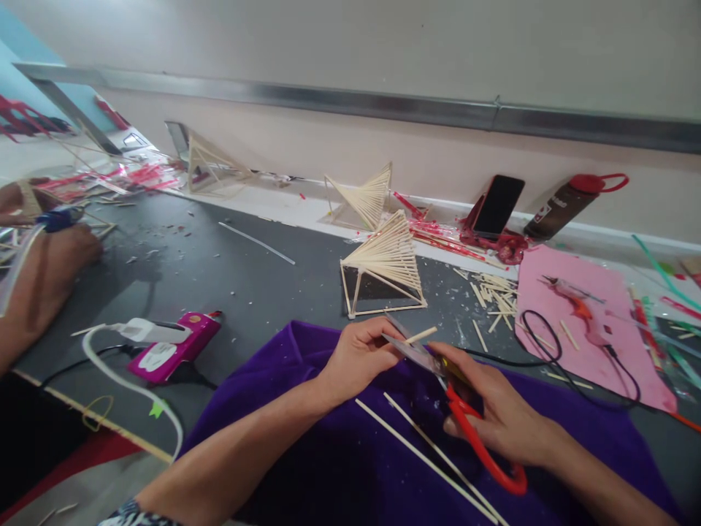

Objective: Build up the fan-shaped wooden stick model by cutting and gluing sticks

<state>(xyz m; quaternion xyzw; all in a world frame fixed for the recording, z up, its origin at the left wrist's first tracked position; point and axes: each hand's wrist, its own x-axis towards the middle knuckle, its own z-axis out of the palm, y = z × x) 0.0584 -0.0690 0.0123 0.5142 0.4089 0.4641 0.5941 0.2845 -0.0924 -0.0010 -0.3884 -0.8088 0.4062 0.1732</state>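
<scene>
My left hand [358, 359] pinches a short wooden stick [421, 335] over the purple cloth [290, 380]. In my right hand [501, 409] is a pair of scissors [471, 431] with red handles. Its blades are apart and reach to the stick beside my left fingers; whether they touch it, I cannot tell. Two long thin sticks [427, 460] lie on the cloth below my hands. Just beyond my left hand stands a twisted stick structure [383, 267], its slats fanned across a frame. A second such structure [364, 197] stands behind it.
At right a glue gun [585, 318] lies on pink paper [558, 270], its black cord curling leftward. Cut stick pieces [496, 296] are scattered beside it. A phone [498, 204] and bottle [564, 204] stand by the wall. At left are a magenta power strip [175, 347] and another person's hand [60, 259].
</scene>
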